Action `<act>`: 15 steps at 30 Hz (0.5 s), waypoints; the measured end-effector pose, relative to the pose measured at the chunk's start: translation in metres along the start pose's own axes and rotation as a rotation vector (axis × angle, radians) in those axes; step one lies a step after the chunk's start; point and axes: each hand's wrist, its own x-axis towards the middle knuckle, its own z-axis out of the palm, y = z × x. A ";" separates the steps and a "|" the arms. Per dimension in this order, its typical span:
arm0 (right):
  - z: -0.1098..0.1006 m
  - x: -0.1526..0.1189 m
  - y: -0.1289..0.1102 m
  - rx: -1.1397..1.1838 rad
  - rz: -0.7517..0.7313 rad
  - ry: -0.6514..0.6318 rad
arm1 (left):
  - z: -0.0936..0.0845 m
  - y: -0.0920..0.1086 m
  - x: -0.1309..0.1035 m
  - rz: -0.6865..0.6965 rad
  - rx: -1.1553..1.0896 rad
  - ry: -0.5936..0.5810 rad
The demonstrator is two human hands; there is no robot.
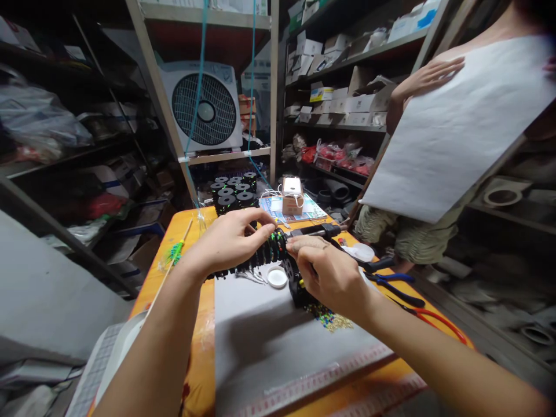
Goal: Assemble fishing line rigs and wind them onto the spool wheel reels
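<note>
A row of black ribbed discs (264, 253), like spools side by side, lies across a black stand (299, 291); small green and red bits dot its right end. My left hand (232, 236) curls over the row from the left, with thumb and fingers pressed on it. My right hand (334, 275) is closed at the row's right end, thumb and forefinger pinched together; what they hold is too small to make out. Below it, loose coloured and gold beads (330, 319) lie on a grey mat (256, 362). A white round lid (277, 277) rests behind the stand's left side.
Blue-handled pliers (397, 282) and a red-handled tool (441, 324) lie to the right. Black spools (234, 194) are stacked at the back, left of a small box (292, 200). A green-tufted stick (176, 253) lies left. A person (460, 133) stands at the right.
</note>
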 end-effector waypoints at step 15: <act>-0.025 -0.040 -0.005 -0.161 -0.106 -0.297 | 0.003 0.001 0.001 0.086 0.008 0.064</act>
